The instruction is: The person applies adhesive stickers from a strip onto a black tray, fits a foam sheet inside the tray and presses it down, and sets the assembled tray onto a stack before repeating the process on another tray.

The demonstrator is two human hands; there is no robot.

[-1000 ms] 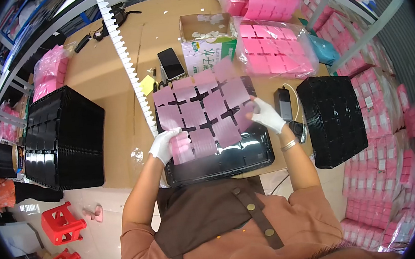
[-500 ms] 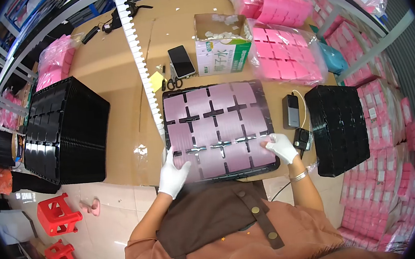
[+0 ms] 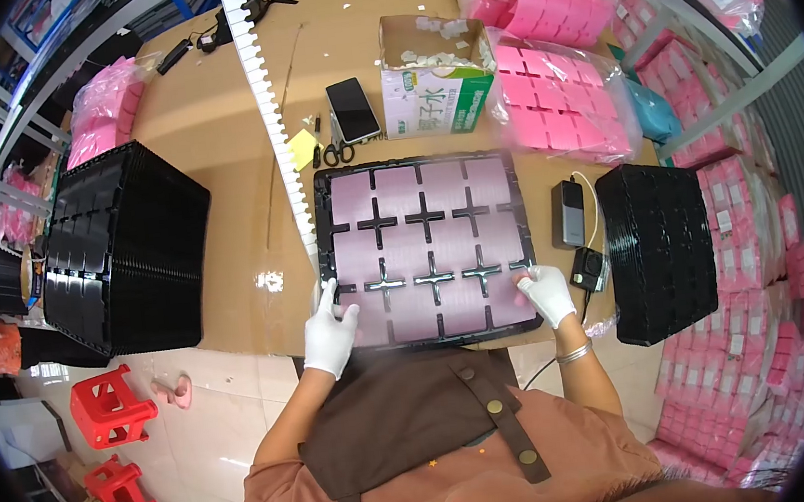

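Note:
A mauve-pink slotted sheet (image 3: pixel 407 248) lies flat in a black plastic tray (image 3: pixel 322 201) on the table before me. Raised black crosses of the tray show through its slots. My left hand (image 3: pixel 331 333), in a white glove, rests at the tray's lower left rim with thumb and forefinger spread apart. At the lower right edge my right hand (image 3: pixel 549 296), gloved too, has bent fingers and the thumb closed at the sheet's edge. Its fingertips are partly hidden.
Black tray stacks (image 3: pixel 160 245) stand left and right (image 3: pixel 658 250). Beyond the tray are scissors (image 3: pixel 338 153), a phone (image 3: pixel 353 109), a carton (image 3: pixel 436 98) with white scraps and bagged pink sheets (image 3: pixel 567 100). A power bank (image 3: pixel 569 214) lies right; red stools (image 3: pixel 112 407) stand on the floor.
The sheet, earlier bowed and slightly skewed, now sits flatter and lines up with the tray's crosses. Both hands have stayed near the lower corners, shifting only slightly.

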